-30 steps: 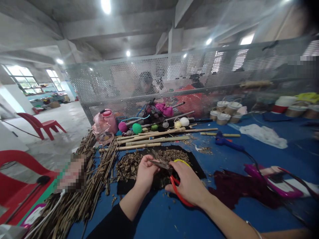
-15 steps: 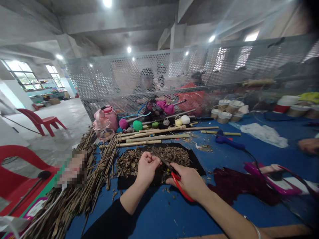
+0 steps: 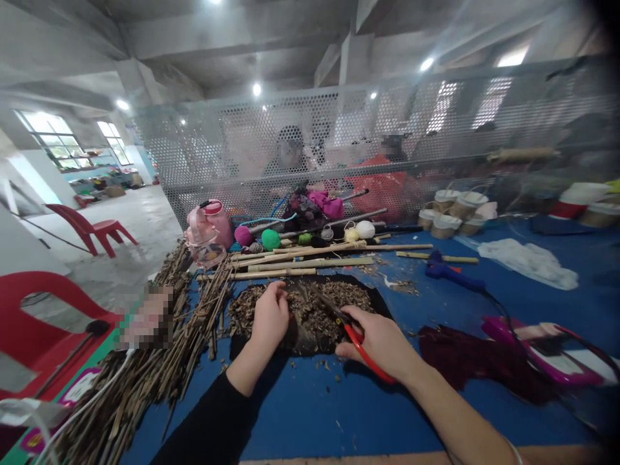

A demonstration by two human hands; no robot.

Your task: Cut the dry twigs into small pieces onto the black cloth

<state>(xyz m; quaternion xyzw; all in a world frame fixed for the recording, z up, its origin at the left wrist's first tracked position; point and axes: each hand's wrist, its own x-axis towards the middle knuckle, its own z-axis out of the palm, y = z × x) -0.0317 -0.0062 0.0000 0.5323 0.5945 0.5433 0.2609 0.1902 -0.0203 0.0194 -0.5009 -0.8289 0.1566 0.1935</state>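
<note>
My right hand (image 3: 382, 342) is wrapped round red-handled scissors (image 3: 365, 356), whose dark blades point up and left over a heap of dried, chopped brown plant bits (image 3: 339, 297). The heap lies on a black cloth (image 3: 382, 309) on the blue tabletop. Over the left part of the heap is my left hand (image 3: 271, 318), its fingers curled together. Whatever those fingers hold, if anything, is hidden. The two hands are apart, and the blade tips stand clear of the left hand.
Bundles of dry stalks (image 3: 145, 381) cover the table's left side. Behind the heap lie bamboo sticks (image 3: 310, 265), yarn balls (image 3: 271, 240) and a pink jug (image 3: 213, 226). To the right are a blue glue gun (image 3: 450, 274), a dark red cloth (image 3: 475, 358) and a plastic bag (image 3: 527, 261).
My left hand has moved left, away from the scissors' blades. My right hand has shifted slightly right with the scissors. The whole view has also shifted a little.
</note>
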